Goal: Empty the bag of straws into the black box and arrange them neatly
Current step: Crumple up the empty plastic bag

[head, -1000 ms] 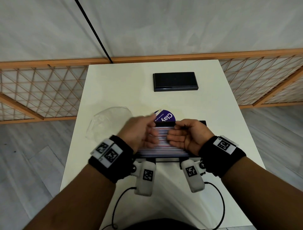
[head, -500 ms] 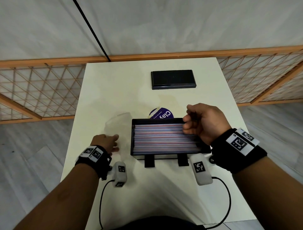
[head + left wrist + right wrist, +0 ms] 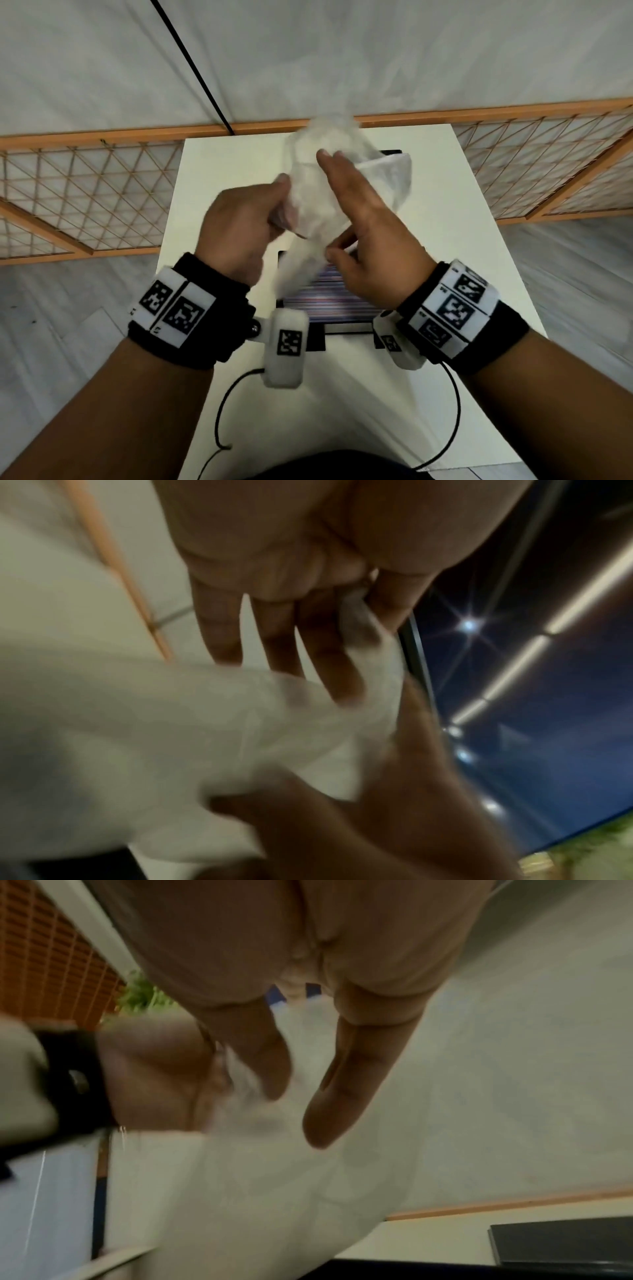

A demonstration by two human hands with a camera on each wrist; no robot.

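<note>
Head view shows your left hand [image 3: 239, 222] and right hand [image 3: 363, 240], off the black box [image 3: 342, 317] a moment ago, now pinching the lifted empty bag [image 3: 318, 192]; straws [image 3: 329, 301] lie levelled inside, nearly done.

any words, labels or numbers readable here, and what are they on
No readable words or numbers in any view.
Wristbands: black-and-white square code markers only, no letters.
Wrist camera pods: a code marker each, no text.
Plastic bag in the hands: no print visible.
</note>
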